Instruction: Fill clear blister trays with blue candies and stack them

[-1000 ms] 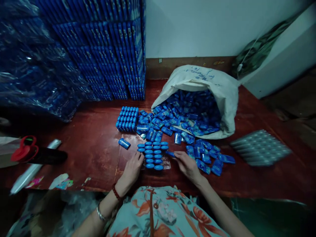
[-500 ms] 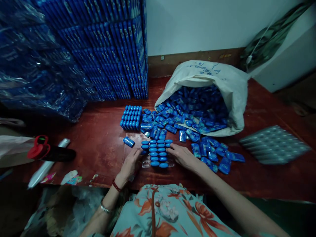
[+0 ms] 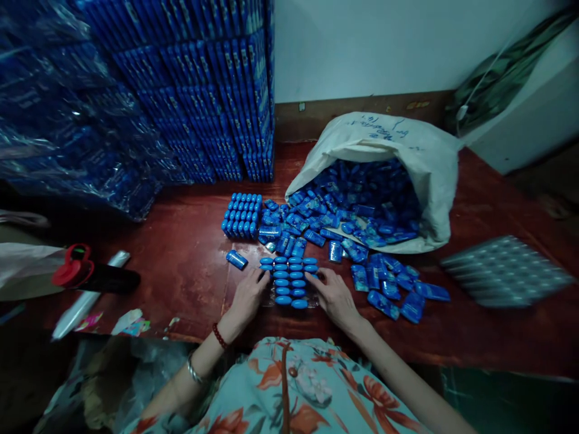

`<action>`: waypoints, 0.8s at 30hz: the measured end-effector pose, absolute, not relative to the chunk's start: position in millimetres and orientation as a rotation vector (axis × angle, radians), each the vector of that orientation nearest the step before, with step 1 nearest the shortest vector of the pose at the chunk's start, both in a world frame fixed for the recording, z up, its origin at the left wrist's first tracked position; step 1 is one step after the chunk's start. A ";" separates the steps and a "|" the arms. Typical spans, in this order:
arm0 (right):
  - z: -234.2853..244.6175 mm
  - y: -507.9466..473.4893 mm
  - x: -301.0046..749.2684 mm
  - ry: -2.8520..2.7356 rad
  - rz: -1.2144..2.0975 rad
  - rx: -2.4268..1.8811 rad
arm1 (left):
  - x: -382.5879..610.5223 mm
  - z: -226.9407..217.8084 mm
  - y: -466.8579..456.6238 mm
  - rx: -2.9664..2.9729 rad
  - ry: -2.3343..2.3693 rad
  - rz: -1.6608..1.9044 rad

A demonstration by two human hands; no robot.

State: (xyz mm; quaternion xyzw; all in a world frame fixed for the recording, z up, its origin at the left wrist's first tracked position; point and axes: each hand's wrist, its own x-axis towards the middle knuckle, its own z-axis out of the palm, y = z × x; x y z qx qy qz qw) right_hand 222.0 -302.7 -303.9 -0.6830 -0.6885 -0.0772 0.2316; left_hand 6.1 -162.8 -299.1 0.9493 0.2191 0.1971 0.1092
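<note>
Small blue containers with rounded ends [image 3: 283, 283] stand packed in rows on a clear plastic tray [image 3: 312, 299] in front of me. My left hand [image 3: 246, 298] is at the left side of these rows, fingers bent around an outer container near the back [image 3: 266, 267]. At the right side, my right hand [image 3: 335, 298] has its fingertips closed on the matching outer container [image 3: 310, 268]. The fingers partly cover both containers. A single blue container [image 3: 236, 259] lies flat beyond my left hand. Behind it stands a tight block of upright containers [image 3: 242, 215].
Loose blue containers spill from a white sack [image 3: 384, 135] at the back right. More lie beside my right arm, near a stack of clear trays [image 3: 506, 271]. Tall stacks of blue packs [image 3: 203, 90] stand back left. A black bottle with red lid [image 3: 113, 279] lies left on the red table [image 3: 181, 241].
Both hands have shifted slightly; my left hand has come up and in against the rows, and my right wrist has drawn closer to my body. The view has tilted a little.
</note>
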 end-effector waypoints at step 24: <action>-282.2 -238.0 277.6 -1.432 0.301 -2.829 | -6.6 -316.3 -80.9 1.989 1.570 0.495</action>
